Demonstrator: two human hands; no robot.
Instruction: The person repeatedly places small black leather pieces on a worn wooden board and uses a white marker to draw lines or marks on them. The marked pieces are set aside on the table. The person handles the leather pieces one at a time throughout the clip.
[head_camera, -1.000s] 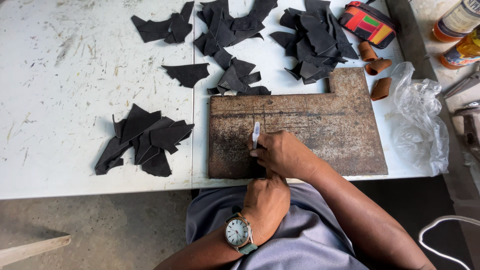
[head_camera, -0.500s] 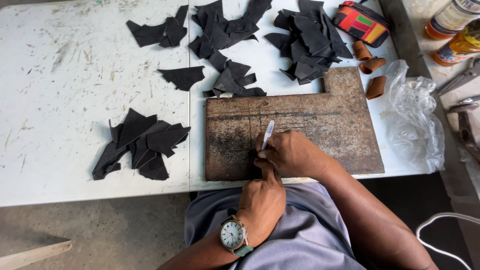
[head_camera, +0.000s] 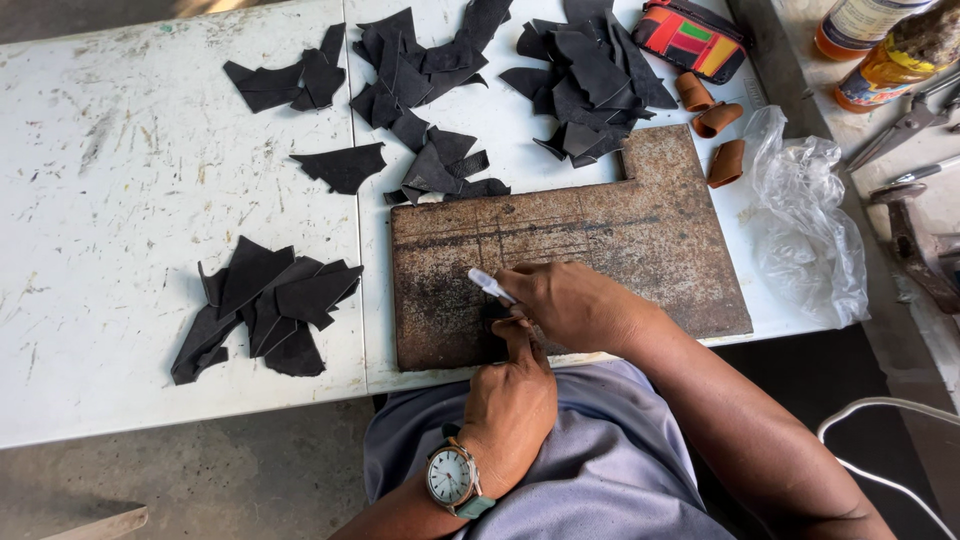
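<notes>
Here the right hand (head_camera: 570, 305) grips a slim white-handled knife (head_camera: 490, 285) low on the rusty plate (head_camera: 640, 235), centre frame; the left hand (head_camera: 510, 395) is closed, 1 finger pressing a small dark piece beneath. The knife looks light and stiff, best pinched near the blade. Black scraps (head_camera: 265, 305) lie left.

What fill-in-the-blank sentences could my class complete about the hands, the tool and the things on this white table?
1. The right hand holds a slim white tool over a rusty ____ plate.
2. The left hand has a ____ on its wrist.
3. The scraps piled on the table are ____ in colour.
4. Beside the crumpled plastic bag lie ____ small brown pieces.

Missing words: metal; watch; black; three
</notes>
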